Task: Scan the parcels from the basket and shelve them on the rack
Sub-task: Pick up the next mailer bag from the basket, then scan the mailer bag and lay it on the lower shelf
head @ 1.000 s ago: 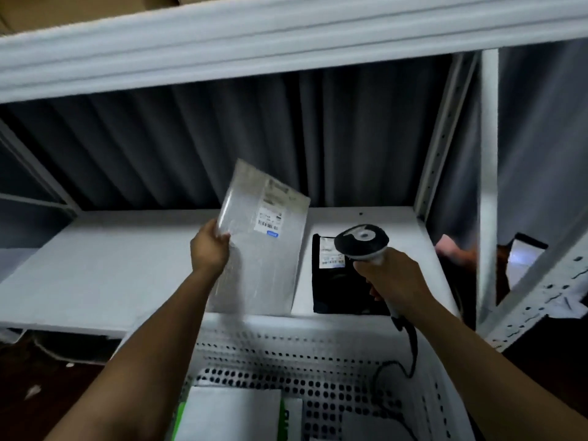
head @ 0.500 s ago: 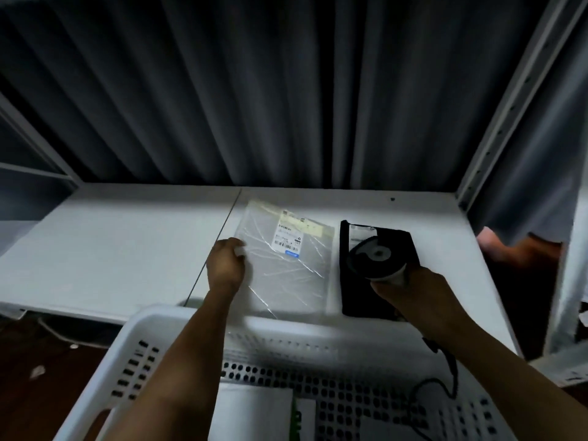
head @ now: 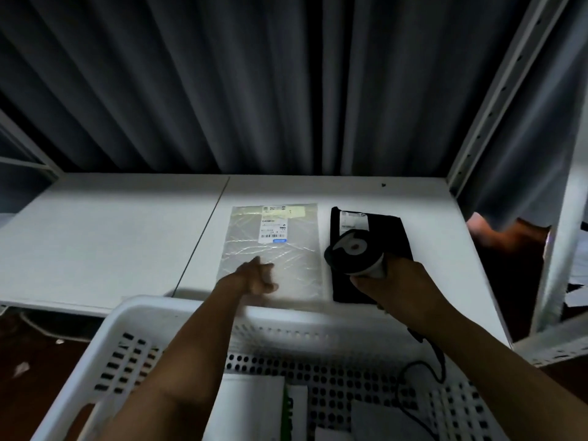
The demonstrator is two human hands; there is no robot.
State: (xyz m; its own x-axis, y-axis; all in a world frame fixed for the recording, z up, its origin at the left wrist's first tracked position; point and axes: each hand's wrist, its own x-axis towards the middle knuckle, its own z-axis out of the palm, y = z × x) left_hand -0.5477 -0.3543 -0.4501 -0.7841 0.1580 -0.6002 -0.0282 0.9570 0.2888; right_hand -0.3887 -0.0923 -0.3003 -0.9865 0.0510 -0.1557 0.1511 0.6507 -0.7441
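A clear plastic parcel [head: 286, 249] with a white label lies flat on the white rack shelf [head: 111, 237]. My left hand [head: 256, 276] hovers over its near left corner with fingers loosely apart and holds nothing. To the right of it lies a black parcel [head: 386, 230] with a white label. My right hand [head: 401, 281] grips a handheld barcode scanner [head: 353, 253] above the black parcel's near end. The white perforated basket [head: 178, 316] sits below the shelf's front edge with white parcels [head: 251, 405] inside.
Dark pleated curtain [head: 254, 90] hangs behind the shelf. A white rack upright [head: 496, 100] rises at the right. The scanner's black cable [head: 423, 370] trails into the basket. The shelf's left half [head: 95, 224] carries nothing. Dark floor shows at the lower left.
My left hand lowered the clear parcel from upright in the air onto the shelf beside the black parcel, then let go and drew back. My right hand kept the scanner over the black parcel.
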